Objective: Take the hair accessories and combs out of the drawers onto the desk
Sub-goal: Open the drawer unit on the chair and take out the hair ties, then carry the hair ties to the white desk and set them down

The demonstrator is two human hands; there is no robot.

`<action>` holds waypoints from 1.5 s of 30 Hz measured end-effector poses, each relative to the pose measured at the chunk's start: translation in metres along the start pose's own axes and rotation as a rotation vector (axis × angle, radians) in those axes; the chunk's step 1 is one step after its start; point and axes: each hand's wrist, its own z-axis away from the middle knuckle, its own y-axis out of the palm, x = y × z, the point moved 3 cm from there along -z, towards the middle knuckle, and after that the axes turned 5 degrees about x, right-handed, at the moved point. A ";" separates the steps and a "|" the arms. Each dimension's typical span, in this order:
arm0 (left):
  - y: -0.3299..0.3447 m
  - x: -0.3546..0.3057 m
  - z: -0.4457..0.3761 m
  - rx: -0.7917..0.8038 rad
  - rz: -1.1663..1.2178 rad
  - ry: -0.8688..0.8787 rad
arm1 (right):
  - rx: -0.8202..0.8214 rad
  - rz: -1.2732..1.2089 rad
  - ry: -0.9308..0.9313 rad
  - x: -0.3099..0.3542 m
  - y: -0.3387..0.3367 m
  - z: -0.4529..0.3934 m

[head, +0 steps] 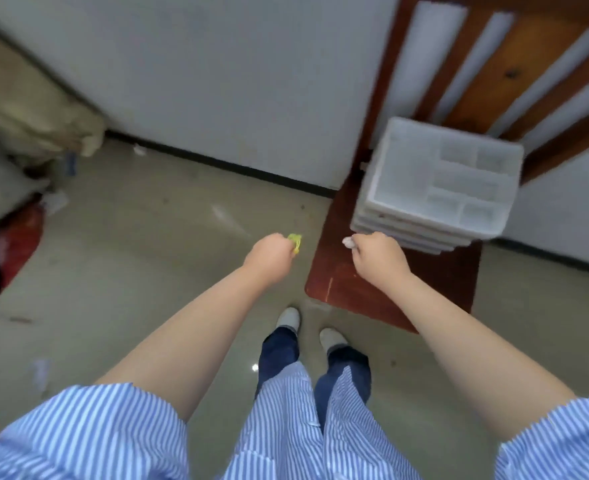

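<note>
**Both fists full, away from the drawers**

I see my left hand (269, 252) clenched on a yellow-green hair accessory (295, 241), held over the floor. My right hand (378, 256) grips a small pale item (348, 241) above the wooden chair seat (341, 271), probably for carrying. The translucent white drawer unit (438, 183) sits there, blurred.

Your left hand (269, 252) is gripping a small yellow-green hair accessory (295, 241) over the floor. Your right hand (378, 256) is pinching a small pale item (348, 241), too blurred to identify. The white drawer unit (438, 183) is sitting on the chair seat.
</note>
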 end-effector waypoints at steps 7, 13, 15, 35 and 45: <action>0.011 0.113 0.174 -0.204 0.320 -0.458 | -0.086 0.268 -0.771 0.206 -0.045 0.055; 0.094 0.203 0.389 -0.511 0.589 -0.921 | -0.062 0.483 -1.262 0.409 0.026 0.170; 0.146 0.222 0.464 -0.570 0.658 -1.077 | -0.023 0.528 -1.418 0.466 0.071 0.231; 0.640 0.190 1.098 -0.961 1.156 -2.201 | 0.394 0.626 -2.627 0.735 0.441 0.978; 0.780 0.277 1.349 -0.953 1.167 -2.561 | 0.637 0.622 -2.722 0.897 0.587 1.243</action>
